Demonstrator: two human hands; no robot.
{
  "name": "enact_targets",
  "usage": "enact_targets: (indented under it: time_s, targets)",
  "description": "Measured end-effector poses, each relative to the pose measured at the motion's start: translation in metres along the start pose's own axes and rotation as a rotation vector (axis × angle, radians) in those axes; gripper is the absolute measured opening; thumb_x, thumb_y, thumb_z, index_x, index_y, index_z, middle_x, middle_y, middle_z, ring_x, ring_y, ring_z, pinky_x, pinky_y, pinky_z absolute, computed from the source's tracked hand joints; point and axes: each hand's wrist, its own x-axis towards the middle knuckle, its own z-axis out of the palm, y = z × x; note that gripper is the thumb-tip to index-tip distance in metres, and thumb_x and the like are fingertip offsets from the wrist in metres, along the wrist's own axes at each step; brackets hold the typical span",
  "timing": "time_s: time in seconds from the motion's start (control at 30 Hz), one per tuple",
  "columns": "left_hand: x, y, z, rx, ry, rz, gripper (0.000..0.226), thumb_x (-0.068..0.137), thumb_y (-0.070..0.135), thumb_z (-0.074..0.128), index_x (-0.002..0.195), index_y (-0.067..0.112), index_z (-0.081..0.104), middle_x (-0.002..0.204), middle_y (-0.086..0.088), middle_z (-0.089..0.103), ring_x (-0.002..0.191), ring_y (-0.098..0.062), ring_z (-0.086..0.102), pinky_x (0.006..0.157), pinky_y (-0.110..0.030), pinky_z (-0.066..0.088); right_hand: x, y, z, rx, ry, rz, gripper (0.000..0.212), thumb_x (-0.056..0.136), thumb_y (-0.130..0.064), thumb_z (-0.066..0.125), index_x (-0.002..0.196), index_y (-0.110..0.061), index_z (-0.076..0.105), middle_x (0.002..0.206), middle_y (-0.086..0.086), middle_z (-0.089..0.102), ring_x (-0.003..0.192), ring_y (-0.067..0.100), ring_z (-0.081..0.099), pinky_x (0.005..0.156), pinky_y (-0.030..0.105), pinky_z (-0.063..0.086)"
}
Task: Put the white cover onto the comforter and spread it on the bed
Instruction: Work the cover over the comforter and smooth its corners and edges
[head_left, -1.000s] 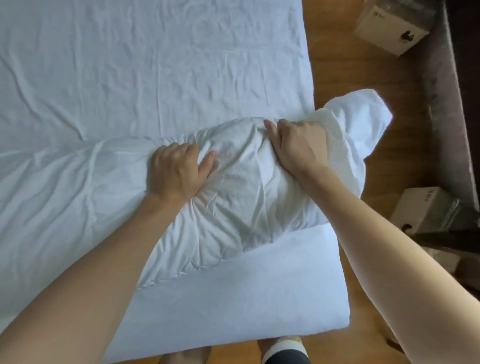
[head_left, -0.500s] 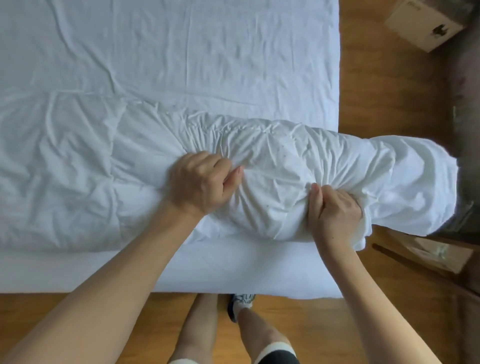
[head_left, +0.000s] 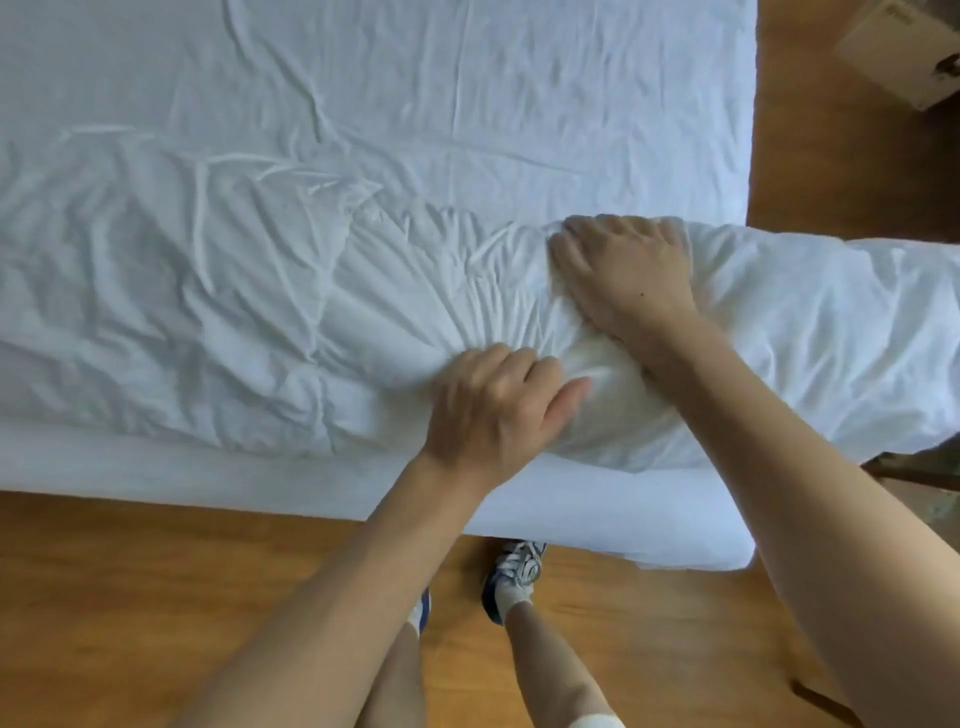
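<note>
Cover: white, wrinkled, lying across the near half of the bed. It's basically the container here, with the comforter stuffed partway into it. Fabric is bunched into tight pleats around the middle, right where the hands are.

Comforter: the puffy white end sticks out past the bed's right edge and hangs over the floor. Where exactly cover stops and comforter starts on that end, can't really tell, it's all white.

Left hand: fingers curled, clenching a gather of cover near the bed's front edge, thumb pointing right.

Right hand: sits on top of the bulge, farther back than the left, fingers bent and digging into the fabric. Looks like it's grabbing cloth.

Box: cardboard, top right corner on the floor, well apart from the bed. Can't see inside it.

Shoes: person's feet on the floor just in front of the bed.

Versus half a second ago: right hand was down at the front edge of the roll, now it's up on top and closer to the left. Left hand has slid right and nearer the front edge. Pleats look tighter now.
</note>
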Motion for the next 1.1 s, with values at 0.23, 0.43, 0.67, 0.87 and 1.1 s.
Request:
enact_targets:
  time_s: [0.23,0.43,0.67,0.87,1.1]
  targets:
    - [0.031,-0.084,-0.040,0.277,-0.084,-0.286,0.026,0.091,0.030,0.054,0.103,0.010,0.064,0.107,-0.014,0.063,0.097,-0.033,0.053,0.083,-0.041,0.036,-0.053,0.004,0.029,0.172,0.227,0.066,0.027,0.097,-0.027,0.042,0.093,-0.010,0.063,0.086,0.008,0.067,0.090,0.027,0.059,0.093,0.036,0.035]
    - [0.042,-0.168,-0.062,0.395,-0.440,-0.470,0.051,0.093,0.047,0.030,0.105,0.013,0.066,0.107,-0.018,0.066,0.105,-0.037,0.055,0.107,-0.049,0.028,-0.091,0.001,0.035,0.190,0.224,0.083,0.040,0.096,-0.032,0.038,0.122,-0.010,0.060,0.123,0.004,0.063,0.121,0.024,0.051,0.111,0.038,0.025]
    - [-0.044,-0.153,-0.031,0.445,-0.532,-0.518,0.059,0.101,0.042,0.017,0.145,0.007,0.033,0.144,-0.015,0.041,0.133,-0.033,0.036,0.112,-0.050,0.021,-0.058,-0.018,0.025,0.128,0.176,0.208,0.044,0.092,-0.038,0.033,0.119,-0.016,0.061,0.123,0.002,0.063,0.120,0.023,0.049,0.112,0.045,0.025]
    - [-0.040,-0.169,-0.015,0.408,-0.413,-0.497,0.053,0.101,0.034,0.023,0.141,0.005,0.039,0.144,-0.015,0.044,0.133,-0.031,0.039,0.115,-0.048,0.020,-0.054,-0.066,0.043,0.108,0.045,0.162,0.060,0.094,-0.054,0.023,0.147,-0.029,0.035,0.155,0.005,0.030,0.145,0.029,0.019,0.117,0.050,0.004]
    - [-0.024,-0.180,-0.019,0.356,-0.493,-0.457,0.057,0.100,0.036,0.023,0.145,0.002,0.034,0.148,-0.019,0.039,0.137,-0.033,0.035,0.115,-0.050,0.018,-0.070,-0.064,0.067,0.087,0.068,0.173,0.055,0.099,-0.042,0.025,0.149,-0.022,0.034,0.157,0.010,0.026,0.146,0.029,0.017,0.118,0.047,0.004]
